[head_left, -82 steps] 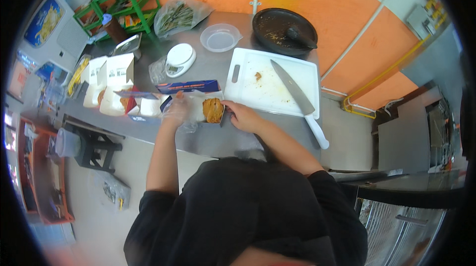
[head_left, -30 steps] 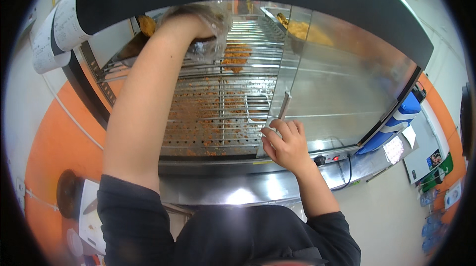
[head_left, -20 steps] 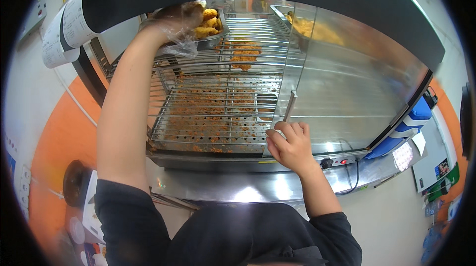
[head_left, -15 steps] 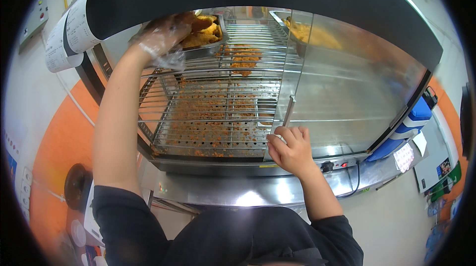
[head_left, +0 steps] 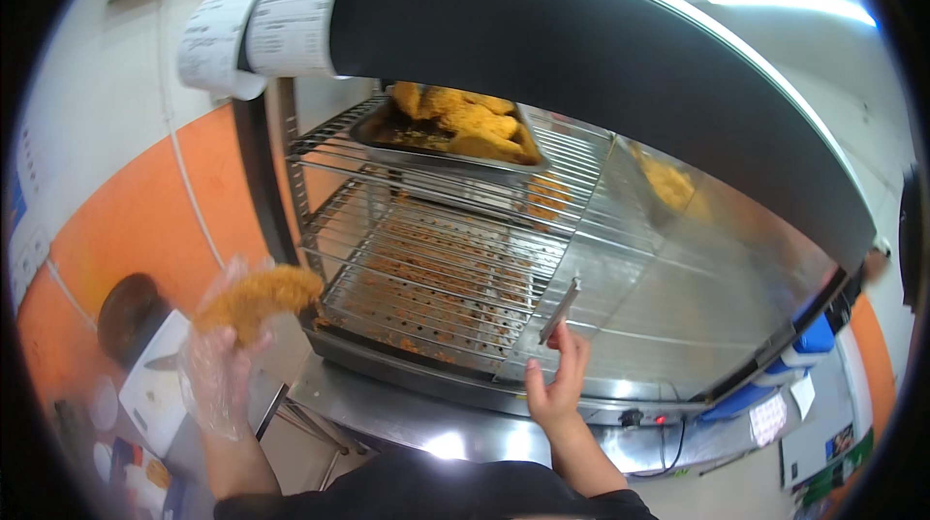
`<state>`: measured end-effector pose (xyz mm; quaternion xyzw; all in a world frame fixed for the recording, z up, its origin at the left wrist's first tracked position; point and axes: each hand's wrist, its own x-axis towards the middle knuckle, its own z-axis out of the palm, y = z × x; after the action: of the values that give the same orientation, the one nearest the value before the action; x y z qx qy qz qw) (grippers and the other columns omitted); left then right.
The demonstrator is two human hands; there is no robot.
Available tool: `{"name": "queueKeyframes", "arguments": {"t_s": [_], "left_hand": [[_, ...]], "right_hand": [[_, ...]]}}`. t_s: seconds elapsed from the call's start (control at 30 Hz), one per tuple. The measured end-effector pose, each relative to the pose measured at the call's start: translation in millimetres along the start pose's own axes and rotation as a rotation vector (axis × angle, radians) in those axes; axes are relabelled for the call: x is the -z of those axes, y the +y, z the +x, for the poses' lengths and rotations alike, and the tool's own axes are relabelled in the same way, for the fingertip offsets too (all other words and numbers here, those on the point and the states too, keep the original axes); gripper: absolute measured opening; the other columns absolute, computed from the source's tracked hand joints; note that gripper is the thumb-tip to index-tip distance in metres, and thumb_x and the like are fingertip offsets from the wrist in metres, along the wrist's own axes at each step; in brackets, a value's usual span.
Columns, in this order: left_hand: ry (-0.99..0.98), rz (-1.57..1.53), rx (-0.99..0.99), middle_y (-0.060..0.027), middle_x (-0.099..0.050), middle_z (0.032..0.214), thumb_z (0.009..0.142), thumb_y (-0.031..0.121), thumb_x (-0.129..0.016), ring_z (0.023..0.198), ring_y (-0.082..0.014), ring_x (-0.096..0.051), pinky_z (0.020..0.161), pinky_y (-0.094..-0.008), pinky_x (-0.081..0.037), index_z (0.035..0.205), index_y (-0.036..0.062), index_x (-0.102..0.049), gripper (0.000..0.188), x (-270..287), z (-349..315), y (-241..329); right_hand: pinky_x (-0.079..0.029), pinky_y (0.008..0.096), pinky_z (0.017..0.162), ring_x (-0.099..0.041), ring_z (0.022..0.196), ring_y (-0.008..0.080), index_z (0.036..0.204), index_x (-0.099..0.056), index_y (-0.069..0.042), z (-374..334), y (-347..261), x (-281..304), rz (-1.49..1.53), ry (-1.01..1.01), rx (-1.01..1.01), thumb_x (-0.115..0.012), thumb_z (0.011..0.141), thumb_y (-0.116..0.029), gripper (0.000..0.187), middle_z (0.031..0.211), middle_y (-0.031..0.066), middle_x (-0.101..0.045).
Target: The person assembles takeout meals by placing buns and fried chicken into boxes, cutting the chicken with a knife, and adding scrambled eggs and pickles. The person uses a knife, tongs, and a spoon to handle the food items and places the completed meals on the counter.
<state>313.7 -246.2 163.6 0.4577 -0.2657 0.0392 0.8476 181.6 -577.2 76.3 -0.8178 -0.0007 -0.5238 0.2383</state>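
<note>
My left hand [head_left: 221,379], in a clear plastic glove, is closed round a golden breaded fried cutlet [head_left: 257,302], held outside the warming cabinet at its left. My bare right hand [head_left: 559,384] is at the cabinet's sliding glass door, thumb and fingers apart, fingertips against the lower end of the metal door handle [head_left: 561,313]. On the upper wire rack, a steel tray [head_left: 465,159] holds several breaded pieces [head_left: 475,118]. Another breaded piece [head_left: 549,198] lies on the rack beside it. Behind the glass at right is more breaded food [head_left: 668,183].
Crumbs cover the perforated cabinet floor [head_left: 426,268] below the lower rack [head_left: 407,239]. Paper slips [head_left: 291,21] hang from the cabinet's top left. A white cutting board [head_left: 155,389] with a knife is at lower left. A steel counter [head_left: 387,413] runs in front.
My left hand has come out of the cabinet, down and to the left, with a cutlet in it. My right hand's fingers have reached up to the door handle. The view has shifted.
</note>
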Motion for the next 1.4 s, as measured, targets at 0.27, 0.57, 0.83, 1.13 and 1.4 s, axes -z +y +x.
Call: {"name": "queueKeyframes", "arguments": {"t_s": [0.27, 0.57, 0.83, 1.13, 1.4], "left_hand": [[0.673, -0.125, 0.191, -0.0135, -0.053, 0.120, 0.086, 0.014, -0.059, 0.101, -0.0297, -0.059, 0.075, -0.0371, -0.056, 0.124, 0.0045, -0.045, 0.042, 117.8, -96.9, -30.3], [0.953, -0.113, 0.056, -0.0099, -0.051, 0.126, 0.087, 0.016, -0.057, 0.109, -0.0332, -0.055, 0.085, -0.0414, -0.049, 0.123, 0.0047, -0.046, 0.039, 203.7, -145.2, -8.5], [1.093, 0.009, -0.088, -0.0095, -0.057, 0.108, 0.085, 0.008, -0.060, 0.105, -0.0320, -0.057, 0.088, -0.0495, -0.048, 0.117, 0.0036, -0.050, 0.033, 276.6, -158.1, 18.7], [1.223, -0.077, 0.123, -0.0082, -0.053, 0.115, 0.083, 0.009, -0.061, 0.101, -0.0247, -0.055, 0.090, -0.0427, -0.047, 0.115, 0.0042, -0.049, 0.035, 357.7, -109.1, -31.2], [0.770, 1.223, -0.139, -0.0168, -0.054, 0.115, 0.074, -0.004, -0.054, 0.106, -0.0304, -0.052, 0.096, -0.0383, -0.039, 0.120, 0.0054, -0.052, 0.046, 441.2, -83.0, -66.5]], "right_hand": [[-0.039, 0.0401, 0.093, -0.041, 0.113, 0.0362, 0.139, -0.027, 0.002, 26.9, -47.0, -114.1, 0.281, -0.242, 0.128, -0.066, 0.075, -0.009, 0.076, 0.126, 0.0239, -0.035], [-0.033, 0.0447, 0.101, -0.037, 0.121, 0.0387, 0.134, -0.035, 0.000, 45.2, -102.1, -221.1, 0.375, -0.299, 0.154, -0.065, 0.076, -0.009, 0.066, 0.131, 0.0240, -0.030], [-0.027, 0.0457, 0.102, -0.033, 0.123, 0.0348, 0.122, -0.047, -0.003, 20.8, -154.7, -288.8, 0.345, 0.075, 0.269, -0.065, 0.071, -0.012, 0.054, 0.134, 0.0219, -0.029], [-0.037, 0.0474, 0.098, -0.042, 0.119, 0.0403, 0.133, -0.042, -0.010, -81.3, -213.0, -451.8, 0.220, -0.954, 0.506, -0.064, 0.079, -0.020, 0.058, 0.132, 0.0226, -0.042], [-0.042, 0.0447, 0.093, -0.051, 0.109, 0.0398, 0.131, -0.042, -0.006, -114.9, -190.7, -487.1, 0.209, -1.334, 0.152, -0.056, 0.081, -0.011, 0.052, 0.119, 0.0237, -0.053]]}}
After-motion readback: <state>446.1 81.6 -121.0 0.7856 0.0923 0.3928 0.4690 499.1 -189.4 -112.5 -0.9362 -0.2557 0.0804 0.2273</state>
